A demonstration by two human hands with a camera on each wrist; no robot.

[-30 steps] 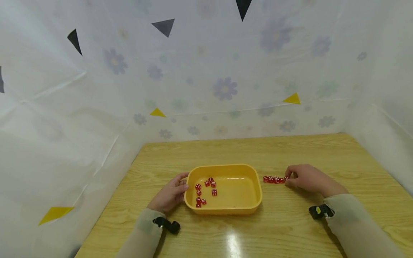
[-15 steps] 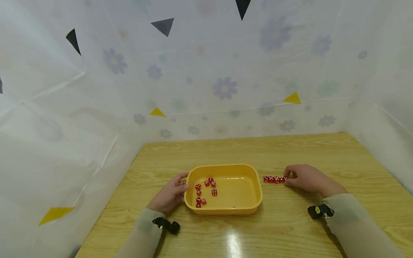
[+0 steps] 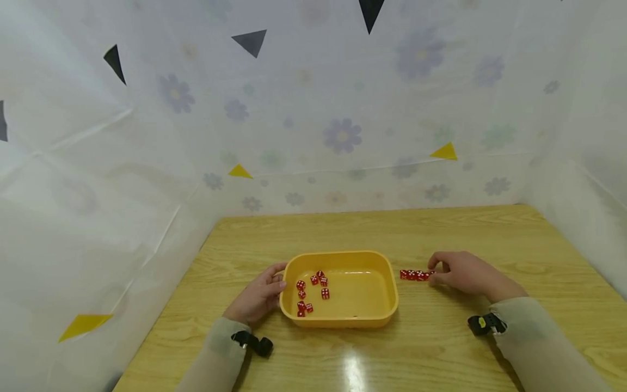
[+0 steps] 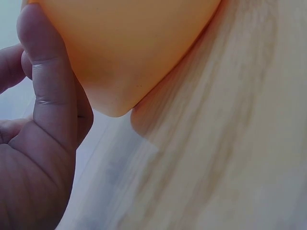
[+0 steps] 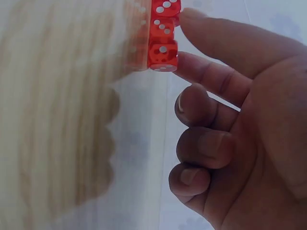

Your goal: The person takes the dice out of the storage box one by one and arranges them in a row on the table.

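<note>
the person's right hand (image 3: 465,274) sits at the 3 o'clock end of a short row of red dice (image 3: 415,275) laid on the wooden table (image 3: 441,348), just off the 3 o'clock side of the yellow tray (image 3: 384,296). in the right wrist view the thumb and index finger (image 5: 211,76) touch the end die of the row (image 5: 163,55); whether they pinch it or only press it square against its neighbours cannot be told, and the other fingers are curled loosely into the palm with nothing in them.

the left hand (image 3: 259,296) is at the tray's 9 o'clock edge, thumb over the rim and fingers against the outer wall, bracing it; the left wrist view shows the thumb (image 4: 50,76) flat on the orange-yellow wall (image 4: 129,43). inside the tray a loose cluster of red dice (image 3: 311,291) lies toward 9 o'clock, the rest of its floor bare.

judging by this, the step in hand is lining dice up beside the tray: one has reached the row's end and is being settled. the next move likely calls for letting go without nudging the line, then reaching across to the cluster for another die, which asks for a fine pinch on a small, smooth cube while the left hand keeps the tray from sliding.
</note>
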